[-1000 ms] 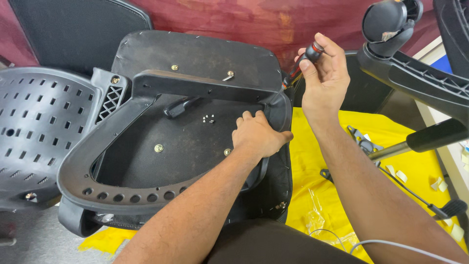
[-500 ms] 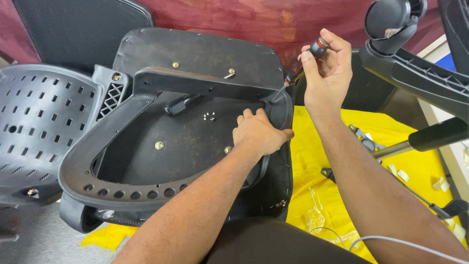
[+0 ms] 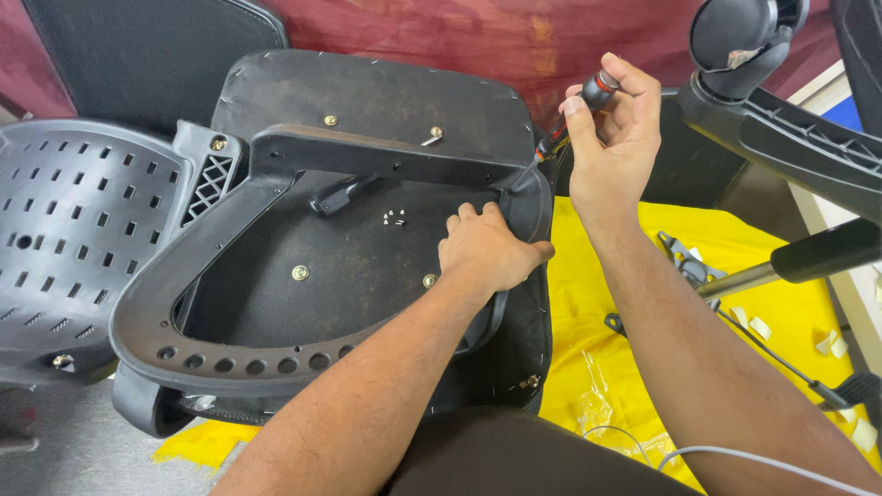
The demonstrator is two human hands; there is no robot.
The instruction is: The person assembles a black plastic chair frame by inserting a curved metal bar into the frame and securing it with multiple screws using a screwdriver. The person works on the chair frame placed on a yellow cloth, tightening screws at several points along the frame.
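Dark red wall (image 3: 441,37) runs across the back, and a yellow cloth (image 3: 634,303) covers the floor on the right under scattered parts. An upturned black chair seat (image 3: 367,101) lies in the middle, its underside facing up, with a grey plastic frame (image 3: 220,266) curving around it and small brass bolts dotted over the panel. A tiny cluster of loose screws (image 3: 395,219) sits on the dark underside near the middle.

The left hand (image 3: 491,248) presses flat on the right edge of the seat, fingers spread and gripping nothing, bracing the frame. The right hand (image 3: 611,138) is raised above the seat's far right corner, fingers pinched around the black and red handle of a screwdriver (image 3: 574,119). The tool tilts down and to the left, its tip meeting the corner of the frame just beyond the left hand.

A perforated grey backrest (image 3: 83,239) lies touching the frame on the left. A black chair base (image 3: 790,138) with a caster wheel (image 3: 740,37) reaches in from the upper right, close to the right hand, and a metal cylinder with a black sleeve (image 3: 790,262) lies across the cloth beside the right forearm. Clear plastic bags (image 3: 606,413), white scraps (image 3: 758,326) and a thin black hex key (image 3: 781,358) are strewn on the cloth. A white cable (image 3: 735,455) crosses the bottom right corner.
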